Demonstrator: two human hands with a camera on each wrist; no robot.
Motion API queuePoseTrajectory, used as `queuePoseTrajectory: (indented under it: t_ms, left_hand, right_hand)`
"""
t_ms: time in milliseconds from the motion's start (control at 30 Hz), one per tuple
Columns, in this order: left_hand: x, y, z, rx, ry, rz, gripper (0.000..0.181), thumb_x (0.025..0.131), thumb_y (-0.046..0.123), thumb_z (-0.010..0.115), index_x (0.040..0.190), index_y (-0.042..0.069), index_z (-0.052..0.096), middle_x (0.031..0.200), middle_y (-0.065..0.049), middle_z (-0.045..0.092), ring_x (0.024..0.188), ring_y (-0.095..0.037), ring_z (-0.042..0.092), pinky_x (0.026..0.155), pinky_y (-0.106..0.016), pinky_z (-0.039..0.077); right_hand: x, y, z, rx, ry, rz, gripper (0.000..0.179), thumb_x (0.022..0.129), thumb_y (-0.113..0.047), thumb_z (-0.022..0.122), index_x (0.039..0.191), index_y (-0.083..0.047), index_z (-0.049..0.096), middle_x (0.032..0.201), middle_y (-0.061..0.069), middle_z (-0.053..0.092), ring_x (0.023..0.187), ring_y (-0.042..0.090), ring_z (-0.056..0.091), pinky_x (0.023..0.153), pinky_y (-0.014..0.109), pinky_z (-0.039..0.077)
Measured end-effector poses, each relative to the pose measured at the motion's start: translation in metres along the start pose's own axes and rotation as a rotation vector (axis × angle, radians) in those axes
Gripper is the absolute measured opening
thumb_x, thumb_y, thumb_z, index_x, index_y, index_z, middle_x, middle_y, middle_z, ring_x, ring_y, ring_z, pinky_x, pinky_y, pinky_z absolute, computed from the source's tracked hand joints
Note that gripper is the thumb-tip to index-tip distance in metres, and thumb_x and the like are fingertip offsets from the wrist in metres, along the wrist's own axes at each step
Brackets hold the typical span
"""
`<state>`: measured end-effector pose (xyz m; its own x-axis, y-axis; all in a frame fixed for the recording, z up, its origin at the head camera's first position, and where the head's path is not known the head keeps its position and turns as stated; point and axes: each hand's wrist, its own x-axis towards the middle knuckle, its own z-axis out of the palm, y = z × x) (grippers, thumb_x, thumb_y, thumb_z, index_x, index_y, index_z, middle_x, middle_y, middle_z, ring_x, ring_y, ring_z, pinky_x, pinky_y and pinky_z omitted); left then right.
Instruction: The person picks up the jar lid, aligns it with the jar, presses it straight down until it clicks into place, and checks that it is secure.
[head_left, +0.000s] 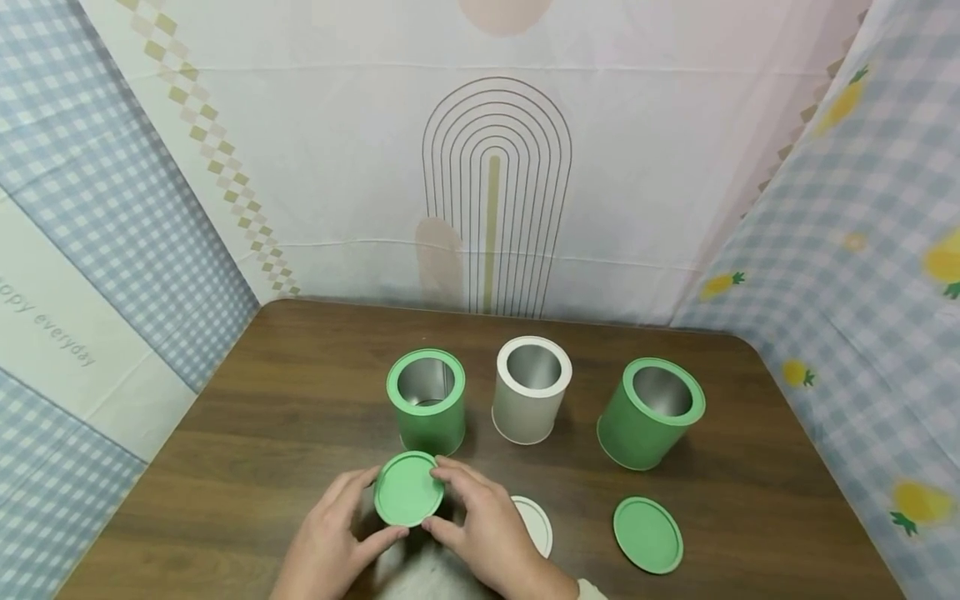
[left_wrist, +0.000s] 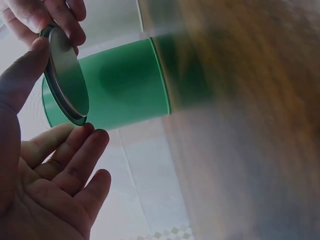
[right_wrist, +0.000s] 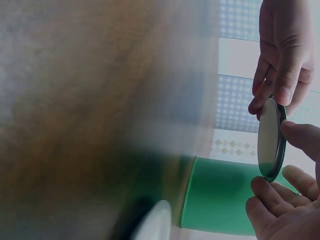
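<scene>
A round green lid (head_left: pixel 408 490) is held up off the table between both hands, close in front of the left green can (head_left: pixel 431 425). My left hand (head_left: pixel 330 533) grips the lid's left edge with thumb and fingertips. The right hand (head_left: pixel 487 525) pinches its right edge, thumb at the near side and fingers at the far side. In the left wrist view, the lid (left_wrist: pixel 67 75) shows a metallic underside facing the table. The right wrist view has it edge-on, with the green can (right_wrist: pixel 220 200) behind it. That can stands upright with its top uncovered.
A white can (head_left: pixel 528 400) and another green can (head_left: pixel 648 417) stand uncovered to the right on the wooden table (head_left: pixel 247 433). A white lid (head_left: pixel 536 525), partly hidden by the right hand, and a green lid (head_left: pixel 648 535) lie in front. Patterned cloths hang around the table.
</scene>
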<state>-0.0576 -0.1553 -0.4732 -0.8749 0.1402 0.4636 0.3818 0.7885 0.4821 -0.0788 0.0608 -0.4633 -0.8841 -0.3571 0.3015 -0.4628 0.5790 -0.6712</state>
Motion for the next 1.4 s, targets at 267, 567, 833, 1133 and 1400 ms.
queuePoseTrajectory:
  t_ms: [267, 567, 833, 1133, 1400]
  left_hand:
    - [0.005, 0.006, -0.006, 0.005, 0.054, 0.04, 0.082, 0.06, 0.031, 0.097, 0.13, 0.006, 0.063, 0.118, 0.002, 0.064, 0.105, -0.015, 0.066, 0.081, -0.03, 0.055]
    - [0.016, 0.016, -0.005, -0.016, 0.094, 0.077, 0.081, 0.061, 0.028, 0.096, 0.13, 0.004, 0.063, 0.121, -0.001, 0.064, 0.108, -0.015, 0.065, 0.088, -0.023, 0.051]
    - [0.02, 0.023, -0.005, -0.03, 0.134, 0.082, 0.082, 0.06, 0.024, 0.097, 0.131, 0.003, 0.062, 0.122, -0.003, 0.064, 0.106, -0.017, 0.067, 0.084, -0.03, 0.054]
    - [0.025, 0.023, -0.007, -0.052, 0.158, 0.11, 0.074, 0.079, 0.051, 0.081, 0.131, 0.001, 0.062, 0.122, -0.006, 0.064, 0.106, -0.021, 0.067, 0.088, -0.028, 0.054]
    - [0.027, 0.023, -0.004, -0.109, 0.185, 0.128, 0.075, 0.086, 0.053, 0.072, 0.134, -0.002, 0.059, 0.126, -0.011, 0.063, 0.109, -0.027, 0.066, 0.1, -0.015, 0.044]
  right_hand:
    - [0.003, -0.006, -0.005, -0.034, 0.076, -0.067, 0.049, 0.077, -0.02, 0.088, 0.12, -0.01, 0.068, 0.136, 0.004, 0.064, 0.118, 0.02, 0.065, 0.091, 0.037, 0.057]
    - [0.007, -0.008, -0.018, -0.006, 0.119, -0.042, 0.052, 0.074, -0.018, 0.09, 0.12, -0.01, 0.068, 0.135, 0.002, 0.064, 0.121, 0.018, 0.063, 0.094, 0.037, 0.055]
    - [0.01, -0.01, -0.024, 0.014, 0.14, -0.039, 0.052, 0.072, -0.016, 0.091, 0.119, -0.011, 0.069, 0.135, 0.0, 0.064, 0.121, 0.017, 0.063, 0.093, 0.037, 0.055]
    - [0.014, -0.013, -0.03, 0.05, 0.157, -0.044, 0.052, 0.072, -0.013, 0.091, 0.119, -0.011, 0.069, 0.136, -0.001, 0.064, 0.121, 0.015, 0.062, 0.095, 0.037, 0.054]
    - [0.017, -0.012, -0.032, 0.061, 0.167, -0.038, 0.052, 0.071, -0.013, 0.091, 0.119, -0.011, 0.069, 0.134, -0.001, 0.065, 0.122, 0.015, 0.062, 0.095, 0.037, 0.054]
